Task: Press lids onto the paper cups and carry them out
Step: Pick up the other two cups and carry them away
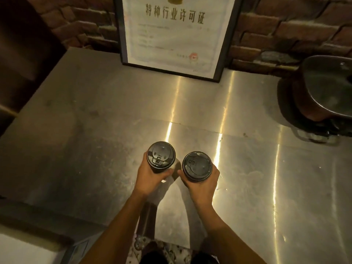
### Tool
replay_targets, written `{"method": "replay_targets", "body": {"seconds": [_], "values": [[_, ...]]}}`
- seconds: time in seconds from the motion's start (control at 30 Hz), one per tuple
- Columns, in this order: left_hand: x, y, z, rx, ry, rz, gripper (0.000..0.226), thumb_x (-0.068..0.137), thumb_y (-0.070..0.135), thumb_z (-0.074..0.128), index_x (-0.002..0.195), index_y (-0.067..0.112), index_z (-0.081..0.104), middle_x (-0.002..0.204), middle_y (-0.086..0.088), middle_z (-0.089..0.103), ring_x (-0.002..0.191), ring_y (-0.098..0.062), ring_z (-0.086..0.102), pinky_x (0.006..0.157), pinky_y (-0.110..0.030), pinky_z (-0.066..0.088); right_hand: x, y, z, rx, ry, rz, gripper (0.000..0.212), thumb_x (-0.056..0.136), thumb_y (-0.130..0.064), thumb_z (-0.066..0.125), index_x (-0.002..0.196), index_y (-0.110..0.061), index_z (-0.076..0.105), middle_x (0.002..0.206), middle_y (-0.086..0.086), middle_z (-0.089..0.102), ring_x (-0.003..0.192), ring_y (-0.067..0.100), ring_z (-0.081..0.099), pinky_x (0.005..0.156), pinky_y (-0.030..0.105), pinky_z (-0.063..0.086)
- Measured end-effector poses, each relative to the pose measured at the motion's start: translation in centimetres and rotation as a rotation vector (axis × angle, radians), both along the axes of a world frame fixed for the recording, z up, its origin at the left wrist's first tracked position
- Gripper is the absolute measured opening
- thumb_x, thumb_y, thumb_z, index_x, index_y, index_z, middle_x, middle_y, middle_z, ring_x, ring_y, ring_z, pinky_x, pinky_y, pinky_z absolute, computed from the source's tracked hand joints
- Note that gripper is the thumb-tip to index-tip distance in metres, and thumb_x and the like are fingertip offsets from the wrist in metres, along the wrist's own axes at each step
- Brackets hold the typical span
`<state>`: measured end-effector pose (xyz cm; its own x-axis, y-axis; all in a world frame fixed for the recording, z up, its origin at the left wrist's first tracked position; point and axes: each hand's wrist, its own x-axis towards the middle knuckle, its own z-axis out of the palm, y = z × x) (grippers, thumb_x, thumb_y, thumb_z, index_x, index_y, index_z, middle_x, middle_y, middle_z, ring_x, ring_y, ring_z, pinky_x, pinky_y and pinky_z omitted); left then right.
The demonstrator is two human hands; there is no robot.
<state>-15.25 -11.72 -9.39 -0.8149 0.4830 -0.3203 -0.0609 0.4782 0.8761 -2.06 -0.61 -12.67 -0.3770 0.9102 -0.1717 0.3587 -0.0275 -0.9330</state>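
Counter: steel top [95, 111], brick wall [276, 31] behind.
Cups: left cup [161, 156], right cup [197, 166], lidded, side by side over counter.
Hands: my left hand [152, 178] wraps one, right hand [202, 185] the other.
Handling: probably light, squashy; I'd grip mid-wall gently.

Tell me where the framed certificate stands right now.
In the head view the framed certificate stands at the back centre of the steel counter, against the brick wall, with the dark pot further right.

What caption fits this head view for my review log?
Left hand grips the left cup, right hand the right cup, both lidded, over a steel counter by a framed certificate.
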Motion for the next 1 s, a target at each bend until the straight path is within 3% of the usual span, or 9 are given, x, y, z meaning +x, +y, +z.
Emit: {"method": "replay_targets", "body": {"seconds": [0.13,0.23,0.3,0.37,0.43,0.53,0.67,0.83,1.0], "values": [[-0.6,0.3,0.6,0.027,0.002,-0.069,0.082,0.067,0.019,0.093,0.133,0.032,0.047,0.122,0.017,0.063,0.116,-0.005,0.061,0.093,-0.015,0.049,-0.7,-0.3,1.0,-0.021,-0.028,-0.066,0.090,0.056,-0.038,0.098,0.125,-0.043,0.039,0.123,-0.013,0.048,0.113,0.007,0.049,0.093,0.005,0.039],[-1.1,0.7,1.8,0.048,-0.004,-0.113,0.084,0.066,0.020,0.094,0.133,0.031,0.045,0.122,0.017,0.058,0.112,-0.003,0.056,0.080,-0.003,0.046,-0.6,-0.7,1.7,0.014,-0.032,-0.119,0.090,0.058,-0.039,0.097,0.127,-0.038,0.040,0.123,-0.010,0.052,0.111,0.007,0.052,0.083,-0.004,0.038],[-1.5,1.2,2.6,0.076,0.002,-0.169,0.087,0.065,0.021,0.094,0.135,0.030,0.043,0.125,0.011,0.056,0.115,-0.007,0.054,0.077,0.001,0.044,-0.2,-0.9,2.5,0.018,-0.022,-0.180,0.089,0.056,-0.043,0.097,0.127,-0.037,0.043,0.122,-0.010,0.056,0.111,0.007,0.056,0.081,-0.001,0.040],[-1.6,1.7,3.0,0.097,0.002,-0.232,0.089,0.065,0.020,0.095,0.136,0.032,0.043,0.130,0.007,0.057,0.121,-0.012,0.055,0.092,-0.008,0.045,0.7,-1.0,3.4,0.014,0.005,-0.247,0.087,0.055,-0.047,0.096,0.127,-0.032,0.049,0.122,-0.008,0.061,0.110,0.007,0.060,0.084,0.004,0.043],[-1.4,2.2,3.7,0.119,0.001,-0.282,0.088,0.064,0.019,0.095,0.135,0.033,0.045,0.132,0.004,0.059,0.125,-0.016,0.056,0.105,-0.028,0.048,1.9,-1.1,4.1,0.022,0.018,-0.293,0.084,0.057,-0.043,0.095,0.128,-0.027,0.054,0.118,-0.009,0.065,0.107,0.006,0.063,0.086,0.008,0.048],[-0.1,3.1,4.8,0.126,0.003,-0.374,0.092,0.064,0.023,0.095,0.141,0.028,0.045,0.141,-0.002,0.057,0.132,-0.023,0.054,0.111,-0.041,0.047,4.3,-1.5,5.4,0.045,0.036,-0.361,0.079,0.061,-0.035,0.095,0.130,-0.029,0.057,0.116,-0.014,0.067,0.108,0.005,0.064,0.088,0.011,0.048],[2.8,4.1,5.5,0.140,-0.013,-0.494,0.097,0.060,0.031,0.096,0.141,0.034,0.042,0.143,0.000,0.055,0.135,-0.026,0.052,0.110,-0.045,0.047,8.6,-2.3,6.5,0.107,0.027,-0.444,0.084,0.059,-0.043,0.094,0.133,-0.030,0.056,0.122,-0.012,0.068,0.113,0.005,0.063,0.094,0.021,0.051],[8.6,5.0,6.2,0.142,-0.033,-0.670,0.091,0.063,0.023,0.096,0.134,0.040,0.040,0.140,0.003,0.055,0.129,-0.017,0.051,0.111,-0.039,0.046,15.1,-4.1,7.6,0.118,0.036,-0.573,0.084,0.057,-0.041,0.095,0.130,-0.028,0.057,0.120,-0.010,0.069,0.111,0.006,0.065,0.096,0.030,0.056],[16.5,5.2,6.1,0.156,-0.024,-0.842,0.088,0.063,0.023,0.095,0.131,0.040,0.041,0.128,0.013,0.053,0.122,-0.012,0.052,0.102,-0.027,0.045,23.1,-6.9,7.5,0.121,0.017,-0.704,0.073,0.056,-0.033,0.098,0.116,-0.042,0.058,0.114,-0.011,0.070,0.106,0.004,0.066,0.092,0.025,0.055]]}}
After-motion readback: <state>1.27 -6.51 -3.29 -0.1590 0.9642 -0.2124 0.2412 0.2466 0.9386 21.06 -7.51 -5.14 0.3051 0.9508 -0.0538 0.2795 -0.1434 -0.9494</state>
